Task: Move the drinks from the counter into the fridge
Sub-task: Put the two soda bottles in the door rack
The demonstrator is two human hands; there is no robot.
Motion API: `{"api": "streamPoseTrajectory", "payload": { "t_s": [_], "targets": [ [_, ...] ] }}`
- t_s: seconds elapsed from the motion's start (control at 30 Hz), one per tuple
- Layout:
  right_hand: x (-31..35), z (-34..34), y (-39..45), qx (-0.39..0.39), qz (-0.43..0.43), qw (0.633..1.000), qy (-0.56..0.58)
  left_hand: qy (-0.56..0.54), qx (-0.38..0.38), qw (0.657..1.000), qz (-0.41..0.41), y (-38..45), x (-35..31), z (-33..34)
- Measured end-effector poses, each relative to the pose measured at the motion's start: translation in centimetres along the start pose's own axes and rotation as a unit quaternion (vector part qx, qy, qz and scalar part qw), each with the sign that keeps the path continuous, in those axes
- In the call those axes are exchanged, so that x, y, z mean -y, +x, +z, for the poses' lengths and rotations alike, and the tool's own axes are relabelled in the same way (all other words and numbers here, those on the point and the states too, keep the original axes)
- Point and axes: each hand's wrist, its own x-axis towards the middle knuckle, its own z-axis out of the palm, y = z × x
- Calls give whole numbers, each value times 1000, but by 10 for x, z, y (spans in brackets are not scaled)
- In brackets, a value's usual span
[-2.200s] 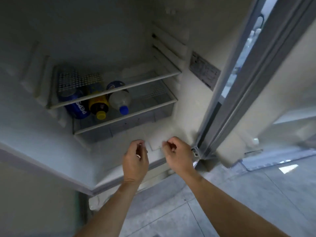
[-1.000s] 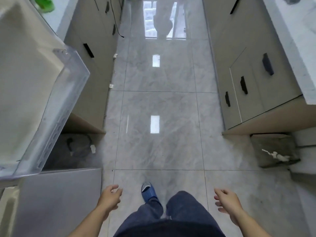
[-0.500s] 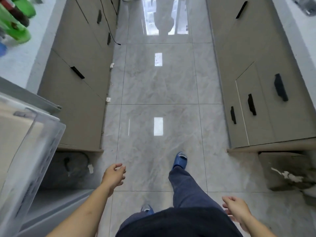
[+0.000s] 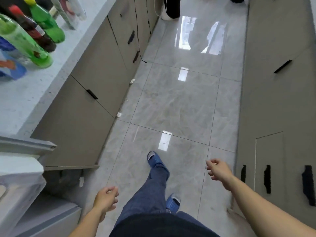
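Both hands (empty) hang near counter (image 4: 25, 93) drinks (image 4: 34, 36)

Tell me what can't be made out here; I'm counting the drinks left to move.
Head view only:
- Bottles on the counter: the clear green bottle and blue-labelled items are cut by the left edge, so no full count.
- Fridge interior: out of frame.
- Labels: blurred.
- Both hands, left and right, hold nothing.

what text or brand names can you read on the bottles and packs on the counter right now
None can be read.
Pale green bottle: label too blurred.
Dark bottle with red cap: label band too small and blurred.
Green bottle with yellow cap: no lettering shows.
Blue and orange pack: printing blurred and cut by the frame edge.
Clear packet: print unreadable.
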Motion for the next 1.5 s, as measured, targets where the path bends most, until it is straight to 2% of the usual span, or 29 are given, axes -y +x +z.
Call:
{"api": "streamPoseTrajectory", "payload": {
  "t_s": [0.27, 0.47, 0.6, 0.8, 0.97, 1.17, 1.27, 1.4, 1.5],
  "targets": [
    [134, 8, 68, 34, -24, 993, -109, -62, -17, 996, -56, 48, -109, 1],
    [225, 21, 114, 71, -31, 986, -150, -151, -10, 989, 4, 81, -221, -21],
    [282, 33, 141, 85, -28, 976, -201, -229, -36, 972, 27, 89, -273, -32],
    [385, 75, 196, 129, -69, 945, -291, -297, -91, 951, -1, 95, -314, -40],
    [476, 125, 233, 183, -117, 910, -354, -332, -143, 929, -79, 83, -326, -34],
    [560, 202, 249, 278, -178, 857, -396, -440, -211, 860, -147, 70, -342, -20],
    [590, 238, 227, 318, -215, 822, -420, -498, -263, 811, -157, 66, -354, -24],
    [624, 293, 160, 381, -338, 757, -409, -559, -340, 750, -99, 69, -371, -70],
    [655, 334, 83, 425, -435, 715, -345, -561, -377, 737, -14, 68, -391, -135]
  ]
}}
